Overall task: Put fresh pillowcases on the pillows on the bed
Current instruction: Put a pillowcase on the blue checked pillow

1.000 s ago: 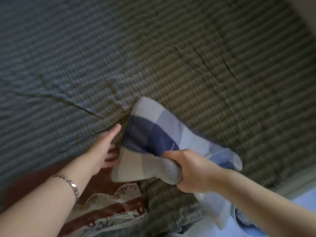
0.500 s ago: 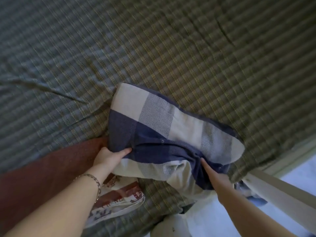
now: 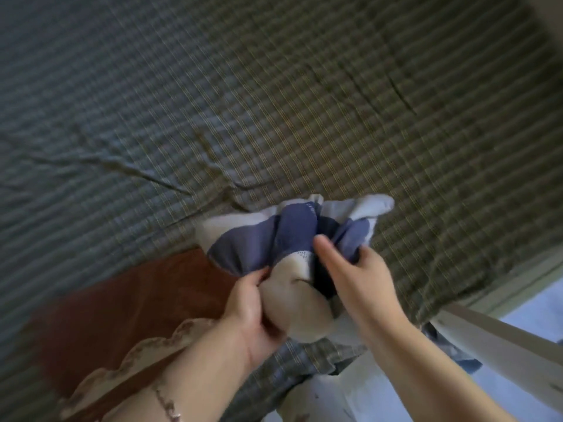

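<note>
Pillowcase (image 3: 292, 233) bunched over the bed (image 3: 274, 102).
Our left grip (image 3: 253, 309) and right grip (image 3: 356, 269) are both clamped on its checked cloth, beside a rust-red pillow (image 3: 122, 300).

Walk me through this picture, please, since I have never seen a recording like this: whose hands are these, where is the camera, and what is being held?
There is no machine here. A person wears one camera on the head, looking forward and down, so you see their own two bare arms reaching in from the bottom edge.

The surface is a bed under a green-grey checked cover. At lower left lies a red-brown cloth with a lace trim. At lower right a white rail runs along the bed's edge.

Both hands hold a blue-and-white checked pillowcase, bunched up above the bed. The left hand grips its pale bulging end, fingers curled round it. The right hand grips the blue folds. It bulges as if a pillow is inside, though no bare pillow shows.
</note>
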The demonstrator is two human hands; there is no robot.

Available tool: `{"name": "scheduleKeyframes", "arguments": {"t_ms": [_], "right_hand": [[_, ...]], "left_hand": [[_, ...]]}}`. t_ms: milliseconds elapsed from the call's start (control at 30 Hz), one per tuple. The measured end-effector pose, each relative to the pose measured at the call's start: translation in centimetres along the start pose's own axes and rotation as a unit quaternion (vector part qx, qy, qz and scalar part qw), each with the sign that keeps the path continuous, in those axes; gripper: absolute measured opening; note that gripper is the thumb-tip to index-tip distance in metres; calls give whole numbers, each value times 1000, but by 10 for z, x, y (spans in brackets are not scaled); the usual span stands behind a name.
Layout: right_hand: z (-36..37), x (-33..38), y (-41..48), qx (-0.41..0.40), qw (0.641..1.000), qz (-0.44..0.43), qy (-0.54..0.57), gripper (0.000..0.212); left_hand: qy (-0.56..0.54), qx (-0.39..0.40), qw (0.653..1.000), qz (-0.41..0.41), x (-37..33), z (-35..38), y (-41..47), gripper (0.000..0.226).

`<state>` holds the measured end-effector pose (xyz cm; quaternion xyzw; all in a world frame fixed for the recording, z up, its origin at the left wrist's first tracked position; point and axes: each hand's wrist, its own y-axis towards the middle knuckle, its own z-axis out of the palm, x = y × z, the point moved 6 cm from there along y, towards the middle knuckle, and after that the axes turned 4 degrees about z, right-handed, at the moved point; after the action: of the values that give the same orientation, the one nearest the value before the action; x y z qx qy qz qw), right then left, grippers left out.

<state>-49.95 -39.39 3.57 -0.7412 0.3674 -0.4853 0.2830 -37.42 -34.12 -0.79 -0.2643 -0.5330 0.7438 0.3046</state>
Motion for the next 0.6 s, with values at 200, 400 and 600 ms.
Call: {"name": "scheduleKeyframes", "arguments": {"t_ms": [200, 400, 600], "right_hand": [[58, -38, -9, 155, 944, -16, -291, 143], [79, -55, 16, 66, 912, -106, -391, 104], [28, -70, 79, -56, 986, 108, -116, 102]], "left_hand": [[45, 17, 997, -63, 17, -25, 4, 39], [311, 4, 949, -59, -6, -41, 13, 43], [434, -208, 843, 238, -84, -44, 25, 21]]}}
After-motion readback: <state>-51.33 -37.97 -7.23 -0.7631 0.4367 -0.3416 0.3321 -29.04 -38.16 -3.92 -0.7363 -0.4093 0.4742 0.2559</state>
